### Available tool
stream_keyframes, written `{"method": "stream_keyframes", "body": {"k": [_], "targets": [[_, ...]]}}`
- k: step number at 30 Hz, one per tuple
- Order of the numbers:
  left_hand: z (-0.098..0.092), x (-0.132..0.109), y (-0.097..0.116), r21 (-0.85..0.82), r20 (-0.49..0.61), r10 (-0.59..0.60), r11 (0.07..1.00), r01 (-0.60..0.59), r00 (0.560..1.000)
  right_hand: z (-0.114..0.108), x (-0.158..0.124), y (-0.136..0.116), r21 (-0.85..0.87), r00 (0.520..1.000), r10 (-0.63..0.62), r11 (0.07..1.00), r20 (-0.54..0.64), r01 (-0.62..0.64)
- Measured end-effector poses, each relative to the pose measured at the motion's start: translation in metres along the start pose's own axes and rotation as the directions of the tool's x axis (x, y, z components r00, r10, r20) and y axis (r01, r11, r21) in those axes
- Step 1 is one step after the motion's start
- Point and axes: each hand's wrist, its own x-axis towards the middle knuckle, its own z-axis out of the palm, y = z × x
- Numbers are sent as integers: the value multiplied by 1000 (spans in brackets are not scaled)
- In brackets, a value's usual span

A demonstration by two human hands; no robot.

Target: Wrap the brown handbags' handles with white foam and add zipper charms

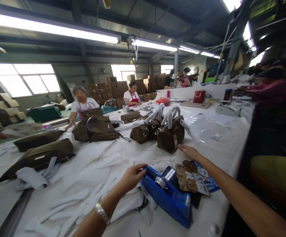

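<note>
A blue tape dispenser (169,197) with a roll of tape lies on the table in front of me. At its far end is my left hand (131,177), the fingers bent and closed together at the cutting edge; whether tape is between them is too small to see. My right hand (189,152) reaches forward with fingers stretched out, its tips at the lower corner of a small dark brown handbag (167,138). A paper tag (175,141) hangs on that bag just above the fingertips. White wrapping (170,118) covers the bag's handles.
Brown cardboard tags (186,177) are piled right of the dispenser. More small brown bags (140,133) stand behind, and larger brown bags (44,154) lie to the left. White foam strips (69,204) litter the table (222,158). A co-worker (83,103) stands across the table.
</note>
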Motion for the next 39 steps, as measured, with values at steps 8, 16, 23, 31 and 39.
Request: {"method": "stream_keyframes", "body": {"k": [8,16,23,31,39], "targets": [[-4,-95,-27,-32,-153,-31,999,26,988,16,-97,4,-254,958,-58,958,280,132],[38,-143,-17,400,-185,241,904,-151,953,27,-135,-27,-366,993,9,930,119,36],[96,-48,37,601,373,341,620,-504,863,25,-141,-38,-366,996,22,930,85,11],[90,-27,37,630,616,249,413,-657,747,32,-151,-46,-345,998,63,937,29,-49],[63,-69,37,553,717,240,376,-743,655,54,-172,-73,-346,987,149,924,-61,-161]]}}
